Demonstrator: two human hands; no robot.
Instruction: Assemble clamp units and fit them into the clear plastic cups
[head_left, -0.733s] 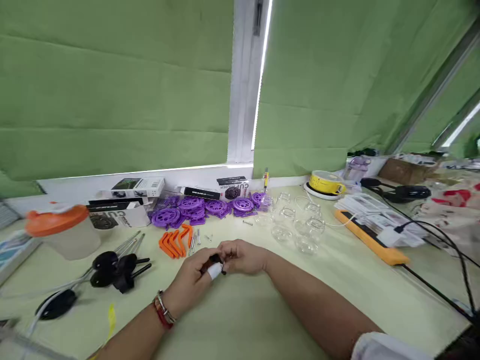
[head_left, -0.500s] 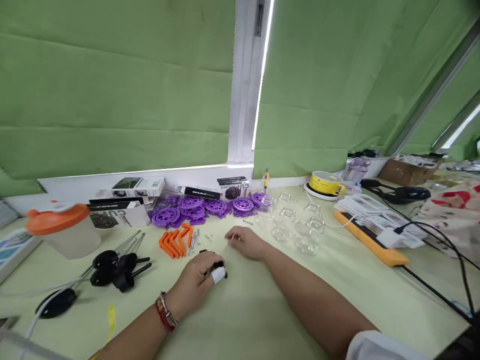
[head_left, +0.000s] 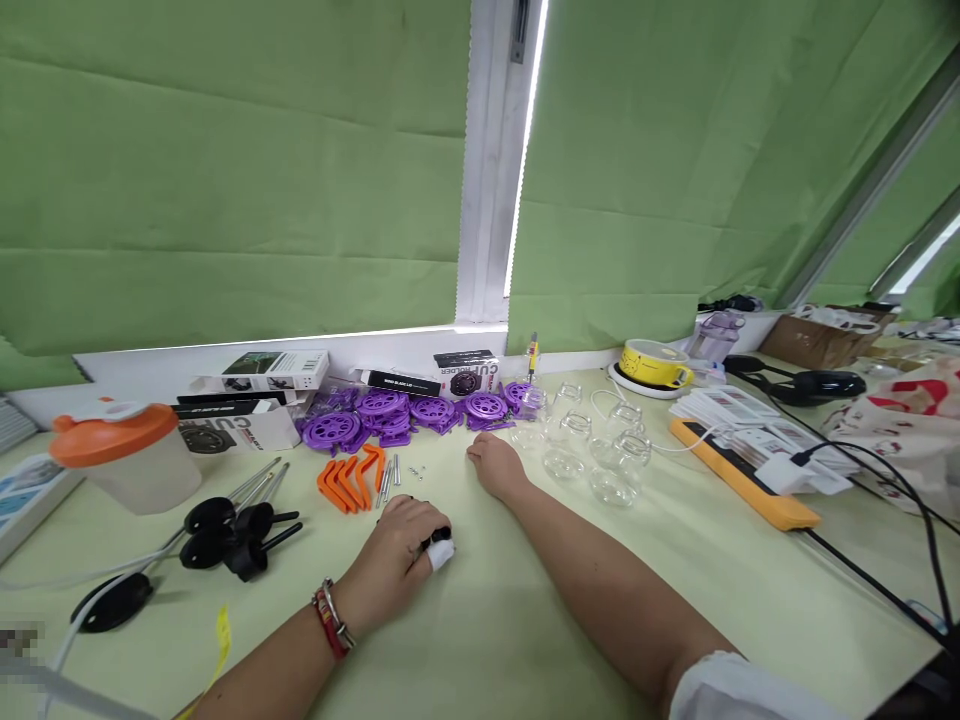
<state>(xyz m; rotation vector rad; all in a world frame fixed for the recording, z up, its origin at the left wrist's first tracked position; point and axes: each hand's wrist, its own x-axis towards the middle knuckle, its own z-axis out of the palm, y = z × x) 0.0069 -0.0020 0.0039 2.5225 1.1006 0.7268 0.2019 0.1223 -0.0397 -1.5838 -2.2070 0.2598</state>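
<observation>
My left hand (head_left: 397, 555) rests on the pale green table (head_left: 525, 620), fingers curled around a small black part (head_left: 437, 537); a white wrap covers one fingertip. My right hand (head_left: 495, 462) is stretched forward, fingers bent down on the table just in front of the purple discs (head_left: 420, 412), over the spot where a small spring lay. Whether it grips anything is hidden under the fingers. Orange clips (head_left: 351, 480) and thin metal pins (head_left: 388, 480) lie left of it. Clear glass jars (head_left: 592, 450) stand to its right.
Black knobbed rods (head_left: 232, 525) lie at the left, near an orange-lidded tub (head_left: 124, 455). Printed boxes (head_left: 255, 385) line the window sill. A yellow round tin (head_left: 654, 363), paper stacks on an orange bar (head_left: 742, 470) and black cables (head_left: 885, 500) fill the right side.
My hands were together over the black part. The right hand let go and reached forward toward the purple discs; the left stayed put holding the part.
</observation>
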